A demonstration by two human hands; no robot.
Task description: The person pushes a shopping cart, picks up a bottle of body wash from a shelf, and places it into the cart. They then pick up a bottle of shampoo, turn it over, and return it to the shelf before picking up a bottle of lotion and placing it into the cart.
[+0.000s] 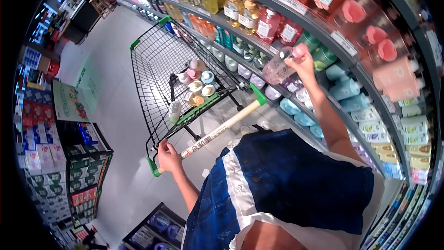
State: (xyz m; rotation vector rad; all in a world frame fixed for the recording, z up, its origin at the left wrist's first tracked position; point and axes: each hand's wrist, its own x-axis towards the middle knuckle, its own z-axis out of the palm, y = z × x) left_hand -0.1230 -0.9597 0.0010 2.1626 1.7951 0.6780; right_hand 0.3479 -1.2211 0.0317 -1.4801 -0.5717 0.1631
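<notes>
My left hand (169, 158) is closed round the left end of the pale handle (226, 126) of a shopping cart (138, 71), a black wire cart with green corner pieces. In my right hand (304, 66) is a clear pinkish bottle (279, 68) with a pink cap, gripped near its top. This bottle is tilted and held in front of the shelf, its cap end up and to the right. Several bottles lie or stand in the cart, among them a white bottle (174, 111) and a bottle with a blue top (207, 77).
Curved by the lens, a long shelf (319, 21) of colourful bottles runs along the right. On the left stands a display (88, 157) stacked with boxed packs. A dark crate (155, 231) of purple packages is at the bottom. Grey tiled floor (108, 92) lies left of the cart.
</notes>
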